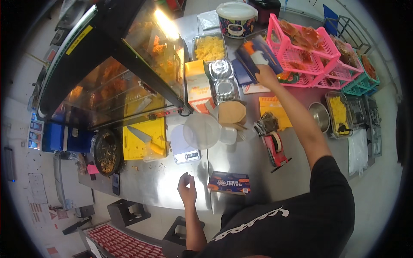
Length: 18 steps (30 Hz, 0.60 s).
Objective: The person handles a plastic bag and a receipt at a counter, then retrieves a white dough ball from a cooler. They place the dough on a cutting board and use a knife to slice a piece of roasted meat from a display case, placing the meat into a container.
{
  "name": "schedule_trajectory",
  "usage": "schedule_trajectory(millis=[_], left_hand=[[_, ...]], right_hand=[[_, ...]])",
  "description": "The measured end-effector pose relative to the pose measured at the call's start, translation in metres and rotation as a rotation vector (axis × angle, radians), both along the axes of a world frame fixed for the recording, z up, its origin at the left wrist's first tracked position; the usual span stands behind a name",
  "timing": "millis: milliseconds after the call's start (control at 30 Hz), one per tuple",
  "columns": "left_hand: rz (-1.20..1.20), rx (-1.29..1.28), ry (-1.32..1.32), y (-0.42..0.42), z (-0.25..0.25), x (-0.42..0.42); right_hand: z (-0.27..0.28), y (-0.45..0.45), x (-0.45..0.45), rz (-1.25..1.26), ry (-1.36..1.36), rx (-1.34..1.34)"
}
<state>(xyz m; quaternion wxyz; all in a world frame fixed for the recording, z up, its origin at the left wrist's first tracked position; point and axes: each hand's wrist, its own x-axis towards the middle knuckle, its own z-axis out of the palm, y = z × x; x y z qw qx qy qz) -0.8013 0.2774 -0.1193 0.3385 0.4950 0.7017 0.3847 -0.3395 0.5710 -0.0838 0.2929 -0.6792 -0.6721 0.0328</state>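
My right hand (pixel 267 76) reaches to the back of the steel table and grips a dark blue printed cardboard piece (pixel 274 61), held over more blue cardboard (pixel 242 72). My left hand (pixel 187 190) hovers over the table's front part, fingers apart and curled, with nothing seen in it. To its right lies a folded blue and orange printed carton (pixel 229 182) near the front edge. A digital kitchen scale (pixel 187 156) stands behind my left hand, with a round translucent lid or bowl (pixel 201 130) partly over it.
A glass food warmer (pixel 155 64) stands left. A knife (pixel 140 134) lies on a yellow cutting board (pixel 129 153). Clear clamshell boxes (pixel 226 92), a red tape dispenser (pixel 274 151), a steel bowl (pixel 318 117) and pink baskets (pixel 301 64) stand about. A black pan (pixel 106 154) sits far left.
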Motion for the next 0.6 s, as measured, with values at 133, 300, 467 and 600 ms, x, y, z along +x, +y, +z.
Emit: schedule_trajectory(millis=[133,300,467,600], left_hand=[[-0.004,0.222,-0.019,0.040,0.046,0.048],[-0.259,0.516,-0.210,0.122,0.090,0.170],[-0.346,0.472,0.064,0.140,0.079,0.215],[-0.486,0.444,0.279,0.132,0.075,0.240]], right_hand=[[0.062,-0.075,-0.066,0.101,0.202,-0.083],[0.075,-0.178,-0.126,0.169,0.338,0.013],[0.078,-0.229,-0.128,0.100,0.501,-0.044],[0.075,-0.249,-0.102,0.039,0.390,-0.087]])
